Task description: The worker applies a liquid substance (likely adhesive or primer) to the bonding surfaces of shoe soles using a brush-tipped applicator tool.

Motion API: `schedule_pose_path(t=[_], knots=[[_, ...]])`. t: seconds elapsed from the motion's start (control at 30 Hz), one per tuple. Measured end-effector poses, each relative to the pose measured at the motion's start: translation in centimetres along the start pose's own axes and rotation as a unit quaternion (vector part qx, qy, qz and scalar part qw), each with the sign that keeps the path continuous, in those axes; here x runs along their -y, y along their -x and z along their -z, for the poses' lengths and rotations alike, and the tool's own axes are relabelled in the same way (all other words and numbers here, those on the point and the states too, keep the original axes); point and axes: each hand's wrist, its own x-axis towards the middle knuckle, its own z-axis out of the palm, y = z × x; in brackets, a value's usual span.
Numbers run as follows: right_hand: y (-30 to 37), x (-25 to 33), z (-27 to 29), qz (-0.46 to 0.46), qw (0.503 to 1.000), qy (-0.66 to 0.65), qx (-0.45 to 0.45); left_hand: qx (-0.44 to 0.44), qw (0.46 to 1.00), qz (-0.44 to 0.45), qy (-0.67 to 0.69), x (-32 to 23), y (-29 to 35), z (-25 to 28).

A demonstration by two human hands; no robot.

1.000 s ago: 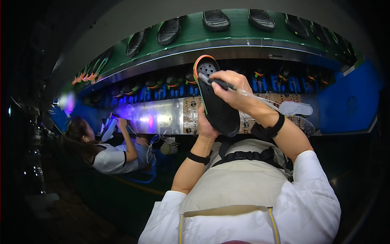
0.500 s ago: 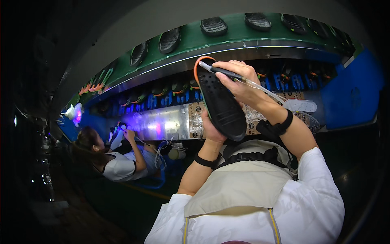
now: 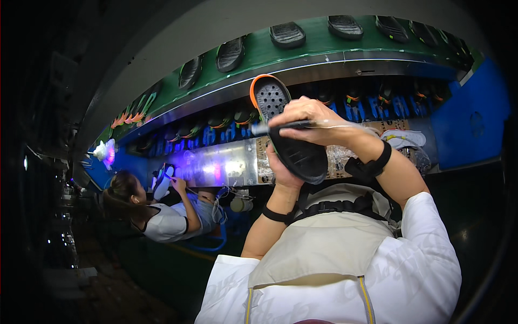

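My left hand (image 3: pixel 284 174) is wrapped round the side of a black shoe sole (image 3: pixel 302 160) and holds it up, tilted, above the bench edge. One end of the sole has an orange rim and a patch of small holes; the other end is ridged. In my right hand (image 3: pixel 319 123) is a brush (image 3: pixel 262 129) with a dark handle and a clear tube trailing back over the wrist. The brush lies across the sole's middle, its pale tip near the left edge. Blur hides whether the tip touches the sole.
Black soles (image 3: pixel 287 34) stand along a green conveyor (image 3: pixel 315 53) at the far side. Shoes on blue supports (image 3: pixel 353 110) fill the level beneath. A pale insole-shaped piece (image 3: pixel 403 139) lies right on the metal bench (image 3: pixel 240 164). A co-worker (image 3: pixel 167 221) sits at left, holding a shoe part.
My right hand has brought the brush from the orange-rimmed end down to the sole's middle and turned it more level. The perforated area now shows. Soles on the conveyor have shifted slightly right.
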Motion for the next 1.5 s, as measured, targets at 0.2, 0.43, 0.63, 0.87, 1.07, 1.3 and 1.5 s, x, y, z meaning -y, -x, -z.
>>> schedule_pose_path(t=[0.2, 0.43, 0.63, 0.87, 1.07, 1.3, 1.5], knots=[[0.2, -0.3, 0.3, -0.011, 0.989, 0.092, -0.117, 0.065, 0.998, -0.004, -0.001, -0.5, -0.6, -0.2], [0.8, 0.5, 0.1, -0.007, 0.993, 0.029, -0.114, 0.113, 0.993, 0.001, 0.016, -1.3, -0.8, 0.9], [1.5, 2.1, 1.0, 0.062, 0.988, -0.030, 0.137, 0.100, 0.993, 0.002, 0.060, -2.3, -0.9, 1.9], [1.5, 2.8, 0.6, 0.097, 0.984, -0.004, 0.148, 0.135, 0.990, -0.045, 0.022, -3.8, -1.0, -0.8], [2.2, 3.0, 0.9, 0.064, 0.993, 0.009, 0.094, 0.054, 0.997, -0.048, -0.026, -4.9, -1.5, -2.0], [2.6, 4.6, 2.4, 0.012, 0.995, -0.022, 0.096, 0.175, 0.984, 0.002, 0.040, -7.0, -2.4, -2.2], [2.7, 5.3, 3.2, 0.037, 0.959, -0.165, 0.230, 0.177, 0.982, 0.023, -0.063, -9.0, -3.3, -3.3]])
